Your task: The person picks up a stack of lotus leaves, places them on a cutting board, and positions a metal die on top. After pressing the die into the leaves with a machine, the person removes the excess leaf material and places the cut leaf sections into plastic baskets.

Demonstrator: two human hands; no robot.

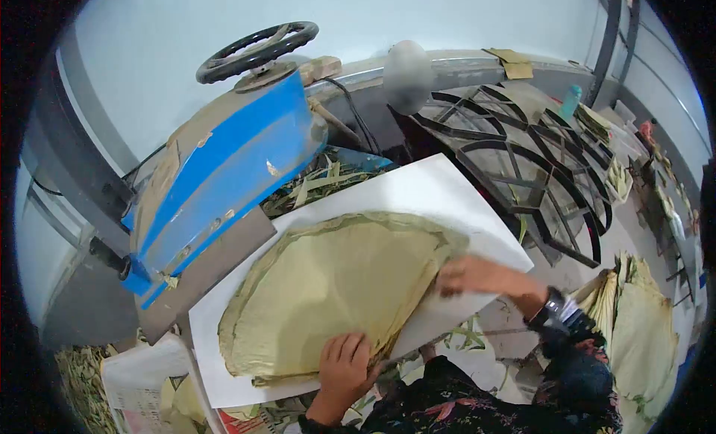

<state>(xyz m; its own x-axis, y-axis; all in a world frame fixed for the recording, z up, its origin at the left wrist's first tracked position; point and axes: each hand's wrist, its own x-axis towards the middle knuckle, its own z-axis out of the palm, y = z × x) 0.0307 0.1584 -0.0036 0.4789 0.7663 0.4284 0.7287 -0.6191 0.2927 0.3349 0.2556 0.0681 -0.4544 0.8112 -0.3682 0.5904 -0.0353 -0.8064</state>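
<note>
A stack of dried, pale yellow-green fan-shaped leaves point(335, 285) lies on a white board point(425, 184). The outer edges are ragged and the layers do not line up exactly. My left hand point(347, 363) rests on the lower edge of the stack, fingers lying flat on the top leaf and thumb apart toward the right. At the stack's right edge is my right hand point(477, 277), smeared by motion. Its fingers cannot be made out, nor whether they touch the leaves.
Behind the board stands a blue machine point(224, 180) with a black handwheel point(257, 52). Black curved metal frames point(537, 165) lie at the right. More dried leaves point(645, 337) are at lower right. A white crate point(149, 382) with leaf pieces stands at lower left.
</note>
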